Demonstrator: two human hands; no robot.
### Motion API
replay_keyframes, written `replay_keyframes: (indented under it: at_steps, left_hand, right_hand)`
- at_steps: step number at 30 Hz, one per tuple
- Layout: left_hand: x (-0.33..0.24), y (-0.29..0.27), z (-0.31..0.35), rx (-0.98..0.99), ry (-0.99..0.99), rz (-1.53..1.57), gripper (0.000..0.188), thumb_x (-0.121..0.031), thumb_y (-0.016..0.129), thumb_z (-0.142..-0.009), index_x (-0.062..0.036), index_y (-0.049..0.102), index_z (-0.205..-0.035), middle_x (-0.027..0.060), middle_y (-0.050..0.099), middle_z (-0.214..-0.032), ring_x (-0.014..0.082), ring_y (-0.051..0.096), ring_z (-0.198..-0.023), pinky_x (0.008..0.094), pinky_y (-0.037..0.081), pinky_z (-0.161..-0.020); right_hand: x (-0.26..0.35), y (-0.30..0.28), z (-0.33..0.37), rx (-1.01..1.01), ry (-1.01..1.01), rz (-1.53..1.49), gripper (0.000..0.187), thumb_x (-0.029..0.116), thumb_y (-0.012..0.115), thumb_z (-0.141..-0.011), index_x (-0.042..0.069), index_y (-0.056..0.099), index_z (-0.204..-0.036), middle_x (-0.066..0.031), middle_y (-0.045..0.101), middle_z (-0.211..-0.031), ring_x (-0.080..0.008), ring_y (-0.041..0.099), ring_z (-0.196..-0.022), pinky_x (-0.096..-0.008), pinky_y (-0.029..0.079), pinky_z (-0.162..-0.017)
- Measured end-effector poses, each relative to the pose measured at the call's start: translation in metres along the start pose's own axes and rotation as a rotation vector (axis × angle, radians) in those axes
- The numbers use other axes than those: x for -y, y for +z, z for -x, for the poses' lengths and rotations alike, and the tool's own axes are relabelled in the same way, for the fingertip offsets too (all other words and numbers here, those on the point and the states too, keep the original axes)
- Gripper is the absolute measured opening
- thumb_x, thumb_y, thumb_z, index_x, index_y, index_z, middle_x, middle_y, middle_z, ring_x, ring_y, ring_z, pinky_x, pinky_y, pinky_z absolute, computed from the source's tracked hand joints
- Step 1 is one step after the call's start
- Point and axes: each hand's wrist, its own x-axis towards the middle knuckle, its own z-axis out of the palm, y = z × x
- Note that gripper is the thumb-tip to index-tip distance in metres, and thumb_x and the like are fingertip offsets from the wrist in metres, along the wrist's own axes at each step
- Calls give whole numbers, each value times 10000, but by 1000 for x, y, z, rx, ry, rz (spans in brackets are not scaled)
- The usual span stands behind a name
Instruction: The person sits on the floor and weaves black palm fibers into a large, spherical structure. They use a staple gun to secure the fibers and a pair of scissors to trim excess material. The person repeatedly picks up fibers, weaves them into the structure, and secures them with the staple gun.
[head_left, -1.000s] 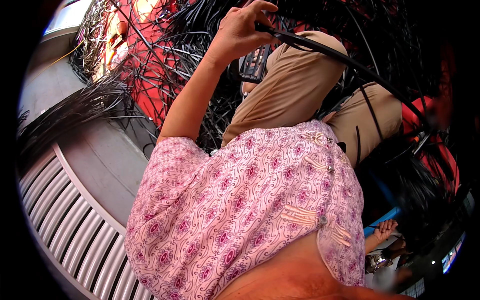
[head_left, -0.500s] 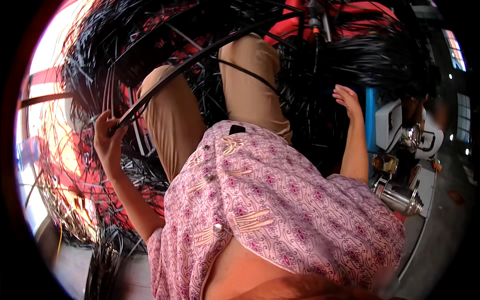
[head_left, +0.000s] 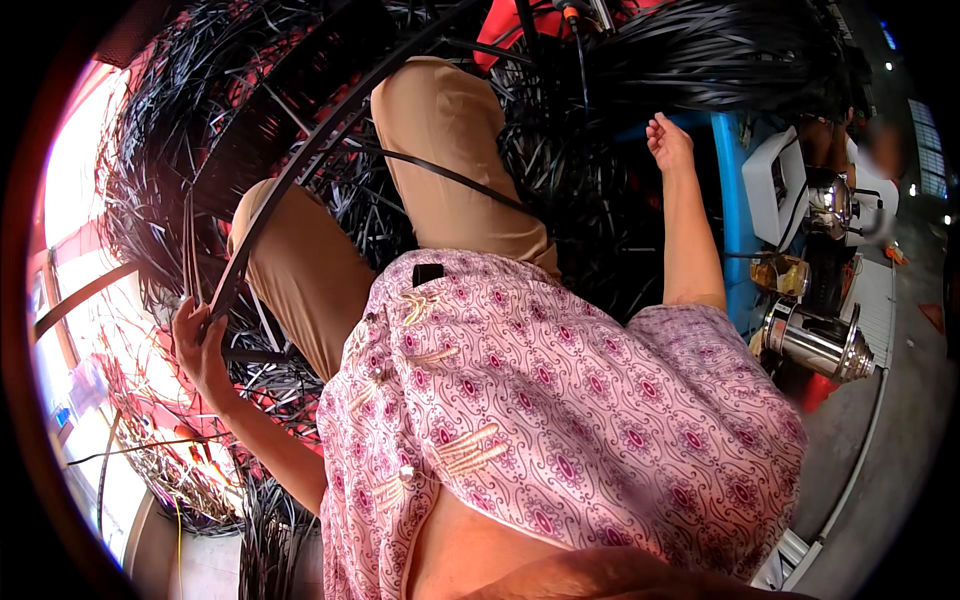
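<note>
I sit among heaps of black plastic strips (head_left: 600, 150), my knees in tan trousers (head_left: 440, 150) raised in front of me. My left hand (head_left: 200, 345) is closed around a long black strip (head_left: 310, 170) that arcs up and across my knees toward the top. My right hand (head_left: 668, 140) is stretched out to the right, fingers loosely curled against a thick bundle of black strips, holding nothing that I can make out. My pink patterned shirt (head_left: 560, 400) fills the lower middle of the view.
Red sheeting (head_left: 520, 20) shows under the strips at the top. A blue post (head_left: 725, 200) stands at right, beside a white machine housing (head_left: 775, 185) and a steel kettle (head_left: 815, 345). Bright daylight comes in at far left.
My head has swung, shifting the whole view. My left hand kept its hold on the long strip and now sits lower left; my right arm has come into view, reaching to the bundle.
</note>
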Motion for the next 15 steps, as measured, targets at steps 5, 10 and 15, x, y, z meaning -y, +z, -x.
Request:
replay_keyframes:
  at_steps: [5, 10, 15]
  left_hand:
    - [-1, -5, 1, 6, -36, 29, 496, 2, 720, -782, -48, 594, -1259, 62, 645, -1037, 138, 586, -946, 271, 447, -881]
    - [4, -3, -2, -13, -12, 53, 485, 2, 724, -782, -50, 604, -1249, 61, 653, -1033, 134, 588, -957, 270, 446, -886]
    - [-3, 2, -6, -18, -3, 32, 495, 3, 724, -777, -57, 605, -1254, 55, 658, -1032, 130, 594, -943, 264, 451, -871]
  right_hand:
    - [-3, 39, -43, 80, 154, -231, 263, 251, 779, -854, 49, 638, -943, -46, 643, -804, -155, 641, -688, -223, 486, -536]
    - [-8, 67, -82, -109, 208, -428, 238, 243, 710, -906, 56, 576, -847, -71, 635, -764, -174, 634, -640, -255, 479, -493]
    - [-20, 68, -81, -208, 94, -457, 116, 157, 631, -908, 54, 581, -887, -69, 641, -766, -188, 646, -663, -276, 496, -514]
